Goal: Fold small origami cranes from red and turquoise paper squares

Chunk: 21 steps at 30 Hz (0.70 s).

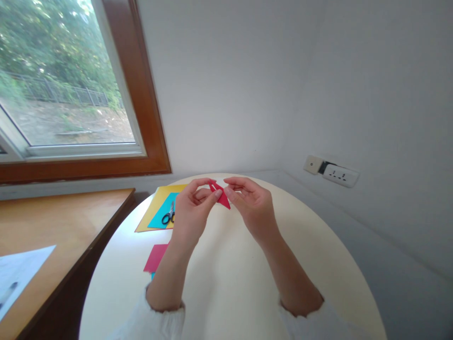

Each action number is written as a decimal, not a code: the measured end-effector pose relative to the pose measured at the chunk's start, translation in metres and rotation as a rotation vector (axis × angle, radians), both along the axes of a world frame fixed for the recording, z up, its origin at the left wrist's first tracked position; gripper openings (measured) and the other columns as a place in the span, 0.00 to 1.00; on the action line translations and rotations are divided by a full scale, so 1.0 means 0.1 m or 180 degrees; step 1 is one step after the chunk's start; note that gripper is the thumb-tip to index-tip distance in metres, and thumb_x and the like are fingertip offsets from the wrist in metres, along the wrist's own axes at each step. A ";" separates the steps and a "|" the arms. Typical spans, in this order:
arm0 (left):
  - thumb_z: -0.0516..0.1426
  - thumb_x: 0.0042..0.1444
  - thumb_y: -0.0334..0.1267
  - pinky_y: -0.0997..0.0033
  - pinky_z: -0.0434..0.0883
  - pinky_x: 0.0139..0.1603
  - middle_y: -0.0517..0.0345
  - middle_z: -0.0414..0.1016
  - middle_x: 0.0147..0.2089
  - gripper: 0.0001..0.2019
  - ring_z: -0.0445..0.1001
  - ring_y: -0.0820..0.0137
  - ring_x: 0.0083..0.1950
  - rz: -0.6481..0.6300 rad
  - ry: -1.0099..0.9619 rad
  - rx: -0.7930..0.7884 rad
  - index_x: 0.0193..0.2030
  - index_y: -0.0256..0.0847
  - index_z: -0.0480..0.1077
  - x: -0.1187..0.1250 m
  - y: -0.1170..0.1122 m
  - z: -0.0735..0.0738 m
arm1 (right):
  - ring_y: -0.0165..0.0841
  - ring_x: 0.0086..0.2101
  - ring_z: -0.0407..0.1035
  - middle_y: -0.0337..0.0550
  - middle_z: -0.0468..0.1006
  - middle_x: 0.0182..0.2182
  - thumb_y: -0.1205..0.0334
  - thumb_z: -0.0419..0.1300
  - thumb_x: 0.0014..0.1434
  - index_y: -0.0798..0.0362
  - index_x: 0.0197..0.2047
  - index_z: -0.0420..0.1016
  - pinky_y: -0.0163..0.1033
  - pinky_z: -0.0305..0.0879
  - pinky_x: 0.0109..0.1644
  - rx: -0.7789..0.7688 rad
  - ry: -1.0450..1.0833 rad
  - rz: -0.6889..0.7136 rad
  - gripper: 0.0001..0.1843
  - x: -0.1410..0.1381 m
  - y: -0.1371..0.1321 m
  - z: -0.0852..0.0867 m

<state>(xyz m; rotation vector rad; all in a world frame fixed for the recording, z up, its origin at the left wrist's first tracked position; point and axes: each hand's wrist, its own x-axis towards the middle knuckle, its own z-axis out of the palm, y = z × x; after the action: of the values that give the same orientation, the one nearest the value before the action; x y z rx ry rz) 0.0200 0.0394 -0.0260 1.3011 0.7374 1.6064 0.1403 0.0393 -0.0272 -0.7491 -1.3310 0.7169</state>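
Observation:
A small piece of pink-red folded paper (pixel 223 200) with pointed corners is up above the far half of the round table. My left hand (pixel 193 205) pinches it between thumb and fingers, the thumb lying over its near face. Close on the other side is my right hand (pixel 253 203), its thumb tip at the paper's right edge. A gap shows between that thumb and the index finger, and I cannot tell whether the thumb presses on the paper. The paper's upper left part is partly covered by my left fingers.
Left of my hands, black-handled scissors (pixel 166 218) lie on blue paper (pixel 157 219) over yellow paper (pixel 148 208). A pink-red paper square (pixel 155 257) sits by my left forearm on the white round table (pixel 226 283). A wooden desk (pixel 71 217) stands at left, the wall behind.

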 end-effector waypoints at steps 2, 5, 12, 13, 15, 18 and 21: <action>0.67 0.41 0.36 0.79 0.64 0.26 0.66 0.73 0.18 0.15 0.69 0.77 0.22 -0.0060 0.0153 -0.0022 0.35 0.39 0.68 -0.01 -0.01 0.02 | 0.30 0.29 0.71 0.40 0.78 0.28 0.62 0.63 0.48 0.52 0.32 0.76 0.36 0.70 0.33 0.0021 -0.0085 0.0175 0.07 0.02 0.00 0.01; 0.66 0.43 0.38 0.80 0.63 0.24 0.65 0.75 0.20 0.17 0.69 0.78 0.21 -0.0132 0.0157 -0.0059 0.37 0.40 0.65 -0.01 -0.01 0.01 | 0.30 0.29 0.72 0.40 0.79 0.29 0.63 0.61 0.50 0.52 0.31 0.76 0.36 0.70 0.34 0.0122 -0.0104 0.0285 0.04 0.03 0.00 0.01; 0.67 0.42 0.41 0.68 0.73 0.37 0.63 0.77 0.23 0.20 0.77 0.71 0.28 -0.0530 -0.0475 -0.0383 0.38 0.41 0.62 0.06 0.01 -0.04 | 0.29 0.30 0.71 0.39 0.78 0.28 0.65 0.59 0.52 0.51 0.30 0.74 0.35 0.68 0.33 0.0407 0.0032 -0.0226 0.03 -0.03 0.02 -0.04; 0.67 0.42 0.41 0.67 0.73 0.38 0.62 0.78 0.23 0.20 0.77 0.70 0.28 -0.0564 -0.0554 -0.0430 0.38 0.40 0.63 0.07 0.01 -0.04 | 0.29 0.30 0.71 0.38 0.77 0.28 0.65 0.58 0.53 0.51 0.30 0.73 0.35 0.67 0.33 0.0455 0.0067 -0.0313 0.03 -0.05 0.03 -0.05; 0.67 0.42 0.40 0.65 0.74 0.41 0.61 0.78 0.24 0.19 0.78 0.70 0.30 -0.0627 -0.0641 -0.0460 0.37 0.39 0.64 0.10 0.00 -0.05 | 0.29 0.31 0.71 0.39 0.77 0.29 0.65 0.58 0.53 0.51 0.31 0.73 0.35 0.67 0.33 0.0543 0.0116 -0.0449 0.03 -0.07 0.03 -0.06; 0.67 0.42 0.38 0.66 0.73 0.43 0.60 0.78 0.25 0.16 0.78 0.70 0.32 -0.0612 -0.0642 -0.0412 0.35 0.38 0.67 0.12 0.00 -0.06 | 0.30 0.32 0.71 0.39 0.77 0.30 0.65 0.58 0.54 0.51 0.31 0.72 0.35 0.67 0.33 0.0566 0.0099 -0.0450 0.02 -0.07 0.04 -0.07; 0.67 0.41 0.38 0.67 0.73 0.41 0.59 0.78 0.26 0.14 0.77 0.71 0.32 -0.0528 -0.0624 -0.0401 0.32 0.37 0.68 0.11 0.00 -0.06 | 0.30 0.32 0.71 0.40 0.77 0.30 0.64 0.58 0.54 0.51 0.31 0.73 0.36 0.68 0.33 0.0513 -0.0085 -0.0255 0.02 -0.02 0.04 -0.06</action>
<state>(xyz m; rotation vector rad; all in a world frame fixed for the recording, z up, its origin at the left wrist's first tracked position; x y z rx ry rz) 0.0314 0.0397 -0.0317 1.0684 0.5845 1.5035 0.1381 0.0436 -0.0328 -0.6804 -1.3578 0.5306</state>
